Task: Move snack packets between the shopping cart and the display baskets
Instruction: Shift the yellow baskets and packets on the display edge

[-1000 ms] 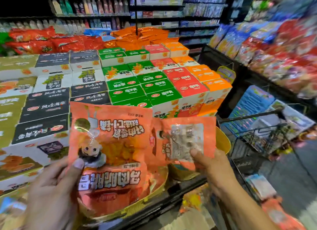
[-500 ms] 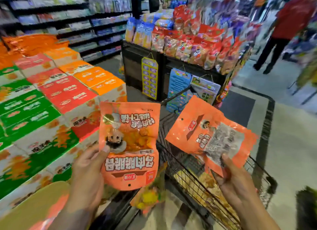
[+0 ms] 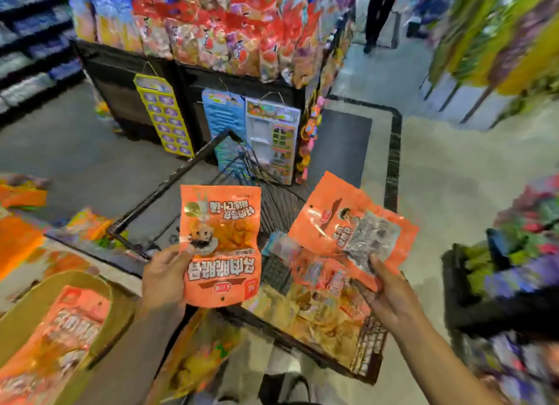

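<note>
Over cart [image 3: 169,190]: both hands [image 3: 165,279] [image 3: 390,295] pinch orange packets [image 3: 222,244] [image 3: 351,226].

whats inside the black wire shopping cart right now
Inside the black wire shopping cart: a pile of orange and yellow snack packets. The two held orange packets cover part of it.

**Two orange packets above the cart**

The front-facing orange packet [image 3: 222,244] hangs upside down, print inverted, a cartoon figure on it. The back-facing orange packet [image 3: 352,227] is tilted, its silvery label panel showing. Both are over the black wire shopping cart [image 3: 169,190], where more snack packets [image 3: 320,299] lie heaped.
</note>
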### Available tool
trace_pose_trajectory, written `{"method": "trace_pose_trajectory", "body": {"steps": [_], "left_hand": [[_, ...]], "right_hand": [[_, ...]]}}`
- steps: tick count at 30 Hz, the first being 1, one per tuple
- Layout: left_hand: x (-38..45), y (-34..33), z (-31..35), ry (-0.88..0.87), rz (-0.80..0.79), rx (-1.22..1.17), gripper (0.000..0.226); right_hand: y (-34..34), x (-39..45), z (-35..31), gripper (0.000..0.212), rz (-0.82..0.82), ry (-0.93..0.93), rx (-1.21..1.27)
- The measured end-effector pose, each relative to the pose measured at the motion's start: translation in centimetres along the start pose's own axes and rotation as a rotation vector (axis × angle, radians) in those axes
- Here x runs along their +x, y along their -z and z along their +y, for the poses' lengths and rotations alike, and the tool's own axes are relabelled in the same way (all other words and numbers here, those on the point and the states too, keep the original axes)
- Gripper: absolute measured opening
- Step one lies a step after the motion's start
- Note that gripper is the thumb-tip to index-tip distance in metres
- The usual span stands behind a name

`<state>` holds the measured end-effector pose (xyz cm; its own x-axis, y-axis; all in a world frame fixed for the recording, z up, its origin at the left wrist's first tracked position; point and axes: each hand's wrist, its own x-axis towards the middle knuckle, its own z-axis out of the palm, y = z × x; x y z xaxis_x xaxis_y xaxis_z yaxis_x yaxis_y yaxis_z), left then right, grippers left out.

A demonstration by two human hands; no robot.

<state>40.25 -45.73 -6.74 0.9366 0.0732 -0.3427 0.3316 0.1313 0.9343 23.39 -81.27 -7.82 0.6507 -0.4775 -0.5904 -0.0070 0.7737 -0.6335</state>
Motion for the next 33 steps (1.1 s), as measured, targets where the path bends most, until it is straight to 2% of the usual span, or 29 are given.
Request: {"method": "trace_pose_trajectory", "body": {"steps": [3,7,10,18,23,27,29,33], "left_hand": [[3.2,-3.4,-1.4,0.025,-0.044,0.153,0.009],[7.6,-9.4,-3.6,0.113,-0.232,0.405,0.007],[10.8,-14.3,-6.7,0.080,-0.366,0.589,0.008],[16.3,-28.8,-17.7,-0.116,-1.029,1.069,0.017],[16.5,-36.6,-26.8,-0.271,-1.332,1.306,0.019],[14.5,-40.0,-33.2,-0.382,-1.461,1.378,0.023],[13.5,-40.7,-35.6,-0.505,-1.497,1.430,0.019],[12.0,-41.5,-38.1,-0.746,-1.464,1.609,0.015]], "right_hand": [[2.5,2.3,0.5,0.044,0.089,-0.024,0.070],[5.4,4.1,2.2,0.050,0.276,-0.037,0.078],[7.2,4.3,3.9,0.048,0.405,-0.066,0.078],[10.0,3.3,7.2,0.045,0.661,-0.081,0.297],[12.0,2.3,9.7,0.041,0.717,-0.042,0.435],[13.2,2.2,11.7,0.045,0.757,-0.055,0.411],[13.7,2.4,12.7,0.038,0.749,-0.023,0.422],[14.1,3.3,13.2,0.054,0.761,0.017,0.380]]}}
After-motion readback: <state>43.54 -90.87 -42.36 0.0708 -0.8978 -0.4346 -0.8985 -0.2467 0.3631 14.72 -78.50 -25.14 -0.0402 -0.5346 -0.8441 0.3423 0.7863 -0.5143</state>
